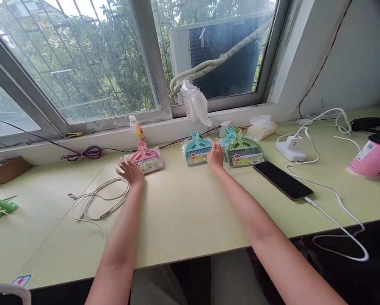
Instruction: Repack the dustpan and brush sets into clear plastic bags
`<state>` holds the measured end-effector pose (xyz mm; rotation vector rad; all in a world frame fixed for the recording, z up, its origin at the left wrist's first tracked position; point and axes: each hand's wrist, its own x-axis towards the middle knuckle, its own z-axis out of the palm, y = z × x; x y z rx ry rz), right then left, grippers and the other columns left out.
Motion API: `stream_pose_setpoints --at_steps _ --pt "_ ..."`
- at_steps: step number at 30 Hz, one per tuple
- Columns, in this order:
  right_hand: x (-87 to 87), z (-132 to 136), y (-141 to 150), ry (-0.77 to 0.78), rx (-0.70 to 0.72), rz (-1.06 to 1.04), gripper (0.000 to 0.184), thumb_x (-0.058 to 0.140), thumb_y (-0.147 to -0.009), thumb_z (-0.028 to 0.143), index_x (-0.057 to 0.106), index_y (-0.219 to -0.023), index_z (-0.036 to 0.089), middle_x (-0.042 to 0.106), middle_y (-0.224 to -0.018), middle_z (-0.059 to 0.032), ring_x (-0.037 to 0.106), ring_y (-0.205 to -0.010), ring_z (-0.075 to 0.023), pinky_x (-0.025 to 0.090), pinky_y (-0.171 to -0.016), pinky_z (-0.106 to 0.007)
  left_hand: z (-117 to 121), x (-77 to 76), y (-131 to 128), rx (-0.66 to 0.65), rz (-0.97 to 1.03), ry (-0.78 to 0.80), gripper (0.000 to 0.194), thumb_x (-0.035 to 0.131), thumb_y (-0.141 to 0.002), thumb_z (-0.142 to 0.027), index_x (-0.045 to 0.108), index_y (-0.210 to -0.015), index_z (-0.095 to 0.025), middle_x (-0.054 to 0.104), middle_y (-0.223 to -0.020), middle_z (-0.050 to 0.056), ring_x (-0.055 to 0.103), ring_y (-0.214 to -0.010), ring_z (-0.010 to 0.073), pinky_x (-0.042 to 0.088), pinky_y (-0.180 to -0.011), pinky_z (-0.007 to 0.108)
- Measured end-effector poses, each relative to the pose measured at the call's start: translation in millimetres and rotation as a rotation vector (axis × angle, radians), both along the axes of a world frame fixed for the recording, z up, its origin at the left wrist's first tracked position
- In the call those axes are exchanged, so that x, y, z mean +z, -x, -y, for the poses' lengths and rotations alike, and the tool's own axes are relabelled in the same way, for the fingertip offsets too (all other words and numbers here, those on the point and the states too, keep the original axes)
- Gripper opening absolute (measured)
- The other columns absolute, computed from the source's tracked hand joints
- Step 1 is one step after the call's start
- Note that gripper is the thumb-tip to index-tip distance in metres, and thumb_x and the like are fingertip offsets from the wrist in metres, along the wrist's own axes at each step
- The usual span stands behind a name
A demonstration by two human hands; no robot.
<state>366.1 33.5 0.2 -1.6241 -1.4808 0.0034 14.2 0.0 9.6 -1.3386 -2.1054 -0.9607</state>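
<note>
My left hand [131, 171] is at the left edge of a pink mini dustpan and brush set [148, 161] in clear wrapping, its fingers apart. My right hand [216, 157] has its fingers bent round the right edge of a teal dustpan and brush set [196, 150]; the fingertips are partly hidden. Just right of that hand lies a green dustpan and brush set [243, 150], overlapping another teal set [228, 134] behind it. All the sets lie on the pale yellow-green table [177, 212], handles toward the window.
A coiled cable [96, 199] lies left of my left arm. To the right are a phone [283, 180] on a charging cable, a white power strip [290, 149], a tissue pack [261, 127] and a pink container [375, 156]. A bottle [136, 129] stands by the window.
</note>
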Motion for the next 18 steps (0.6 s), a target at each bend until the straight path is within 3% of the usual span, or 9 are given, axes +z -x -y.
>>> stream_pose_setpoints --at_steps 3,7,10,14,18 --pt "13.0 -15 2 0.143 -0.059 -0.099 0.051 0.041 -0.088 0.007 0.049 -0.138 0.008 0.054 -0.14 -0.0272 0.051 -0.13 -0.0354 0.044 -0.104 -0.051 11 7.8 -13 -0.207 -0.201 0.004 0.051 0.038 -0.096 -0.016 0.045 -0.147 -0.014 0.039 -0.159 0.022 0.025 -0.153 0.0356 0.02 -0.12 0.063" --pt "31.2 -28 -6 0.317 -0.074 -0.048 0.047 0.044 -0.089 0.003 0.052 -0.136 0.007 0.055 -0.137 -0.0306 0.055 -0.13 -0.0375 0.046 -0.103 -0.052 20 8.9 -26 -0.427 -0.292 0.26 0.039 0.037 -0.098 -0.018 0.064 -0.126 -0.015 0.065 -0.127 0.022 0.057 -0.127 0.0365 0.037 -0.109 0.055" --pt "38.5 -37 -18 0.381 -0.07 -0.012 0.041 0.056 -0.086 0.005 0.06 -0.128 0.004 0.059 -0.13 -0.0336 0.059 -0.125 -0.0411 0.051 -0.097 -0.053 27 1.8 -31 -0.39 -0.311 0.436 0.035 0.036 -0.097 -0.017 0.069 -0.109 -0.012 0.069 -0.103 0.022 0.066 -0.107 0.036 0.043 -0.099 0.05" --pt "41.4 -46 -25 0.312 -0.062 -0.031 0.024 0.062 -0.09 0.019 0.071 -0.104 0.002 0.067 -0.105 -0.0337 0.068 -0.107 -0.0414 0.054 -0.09 -0.056 36 -3.0 -31 -0.364 -0.32 0.457 0.033 0.039 -0.096 -0.019 0.069 -0.109 -0.013 0.065 -0.115 0.021 0.063 -0.11 0.0354 0.044 -0.097 0.047" --pt "48.1 -40 -23 0.262 -0.105 -0.035 0.02 0.059 -0.089 0.015 0.075 -0.094 0.006 0.071 -0.102 -0.0303 0.07 -0.101 -0.0387 0.054 -0.09 -0.053 37 -1.3 -29 -0.368 -0.178 0.46 0.036 0.044 -0.094 -0.02 0.065 -0.122 -0.014 0.06 -0.126 0.02 0.06 -0.116 0.0345 0.046 -0.098 0.046"
